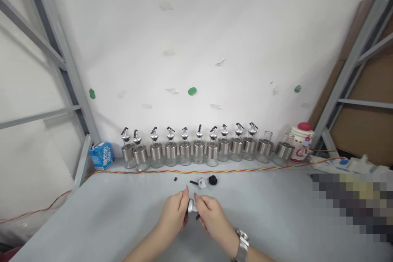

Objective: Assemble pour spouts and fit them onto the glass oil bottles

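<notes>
Between my two hands is a silver and black bottle pourer (192, 206), held above the front of the table. My left hand (175, 212) closes around its black end, and my right hand (211, 214) grips the spout side; the fingers hide much of it. Just beyond my hands lie loose parts: a silver pourer cap with a black lever (202, 183), a black round stopper (213, 180) and a tiny black piece (175, 179). Behind them stands a row of glass bottles with steel sleeves (184, 153), most topped with silver pourers. Two at the right, including this bottle (265, 147), have bare necks.
A blue carton (102, 156) stands at the back left, and a white jar with a red lid (302, 141) at the back right. A twisted red-yellow wire (172, 171) runs across the grey table (92, 213). Grey metal posts (66, 61) flank the table; a power strip (344, 163) lies right.
</notes>
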Available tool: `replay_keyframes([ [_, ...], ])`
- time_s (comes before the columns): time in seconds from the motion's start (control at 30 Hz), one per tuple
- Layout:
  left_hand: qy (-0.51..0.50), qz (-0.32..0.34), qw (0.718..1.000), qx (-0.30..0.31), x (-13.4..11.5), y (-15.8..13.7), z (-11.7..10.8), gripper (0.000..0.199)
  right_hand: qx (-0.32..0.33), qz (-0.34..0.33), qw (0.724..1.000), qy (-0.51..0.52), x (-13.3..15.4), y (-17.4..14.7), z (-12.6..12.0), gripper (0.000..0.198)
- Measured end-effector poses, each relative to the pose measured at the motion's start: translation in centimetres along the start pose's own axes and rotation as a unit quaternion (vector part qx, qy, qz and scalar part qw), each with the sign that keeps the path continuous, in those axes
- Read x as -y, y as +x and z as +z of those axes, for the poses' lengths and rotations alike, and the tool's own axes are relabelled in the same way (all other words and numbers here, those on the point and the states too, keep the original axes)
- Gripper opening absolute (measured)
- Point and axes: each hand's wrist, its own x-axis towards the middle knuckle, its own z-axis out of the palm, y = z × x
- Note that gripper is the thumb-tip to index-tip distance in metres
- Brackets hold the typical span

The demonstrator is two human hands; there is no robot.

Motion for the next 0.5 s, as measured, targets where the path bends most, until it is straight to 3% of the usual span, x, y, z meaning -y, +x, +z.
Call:
replay_keyframes([
  [0.07, -0.031, -0.031, 0.999, 0.031, 0.0, 0.1, 0.0, 0.052, -0.026, -0.108, 0.990, -0.085, 0.0, -0.2, -0.5, 0.041],
  [0.17, -0.053, -0.068, 0.992, 0.092, 0.2, 0.1, 0.0, 0.054, -0.012, -0.270, 0.935, -0.230, 0.4, -0.6, -1.5, 0.037],
  [0.23, -0.024, -0.057, 0.994, 0.091, 0.5, 0.1, 0.0, 0.055, 0.007, -0.324, 0.901, -0.288, 0.7, -0.7, -1.9, 0.032],
  [0.27, 0.015, -0.027, 0.997, 0.065, 0.6, 0.0, -0.1, 0.054, 0.005, -0.324, 0.899, -0.296, 0.8, -0.6, -2.0, 0.032],
  [0.33, 0.139, 0.090, 0.985, -0.038, 1.0, 0.1, -0.4, 0.051, -0.015, -0.264, 0.928, -0.264, 0.8, -0.1, -1.9, 0.035],
  [0.37, 0.212, 0.162, 0.959, -0.098, 1.2, 0.2, -0.6, 0.048, -0.010, -0.200, 0.953, -0.226, 0.8, 0.2, -1.7, 0.038],
  [0.43, 0.341, 0.283, 0.877, -0.186, 1.5, 0.4, -1.0, 0.038, 0.060, -0.024, 0.991, -0.115, 0.6, 0.8, -1.5, 0.049],
  [0.5, 0.421, 0.349, 0.805, -0.230, 1.6, 0.5, -1.3, 0.031, 0.174, 0.145, 0.974, 0.020, 0.5, 1.2, -1.3, 0.056],
])
